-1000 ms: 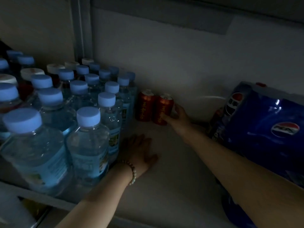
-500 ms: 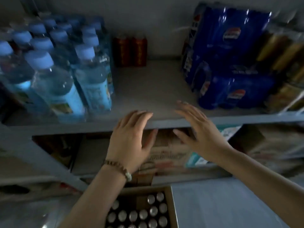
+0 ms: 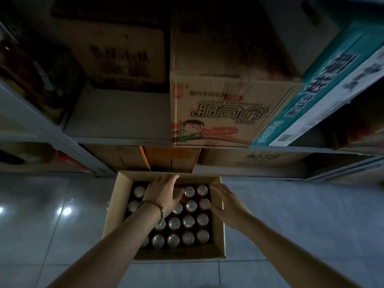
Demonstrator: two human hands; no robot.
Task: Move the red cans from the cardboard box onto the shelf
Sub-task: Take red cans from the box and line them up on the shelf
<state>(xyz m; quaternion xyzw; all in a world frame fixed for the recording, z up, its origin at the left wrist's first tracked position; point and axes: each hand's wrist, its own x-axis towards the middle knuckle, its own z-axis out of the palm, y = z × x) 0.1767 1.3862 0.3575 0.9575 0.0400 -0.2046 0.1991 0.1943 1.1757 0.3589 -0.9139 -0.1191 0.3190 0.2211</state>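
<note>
An open cardboard box (image 3: 116, 206) stands on the tiled floor straight below me, packed with several red cans (image 3: 188, 221) showing silver tops. My left hand (image 3: 164, 194), a bead bracelet on its wrist, lies palm down over the cans at the box's far left, fingers reaching its far wall. My right hand (image 3: 224, 200) is at the far right corner, fingers bent down against the right-hand cans. Neither hand has lifted a can. The upper shelf with the placed red cans is out of view.
A metal rack (image 3: 124, 140) rises just behind the box. On it stand a carton with a cartoon print (image 3: 218, 113), a teal and white carton (image 3: 311, 96) and a dark carton (image 3: 124, 55). More cartons (image 3: 172, 159) fill the bottom level.
My view has swung down from the upper shelf to the floor. Both hands left the shelf edge and dropped into the box, onto the cans.
</note>
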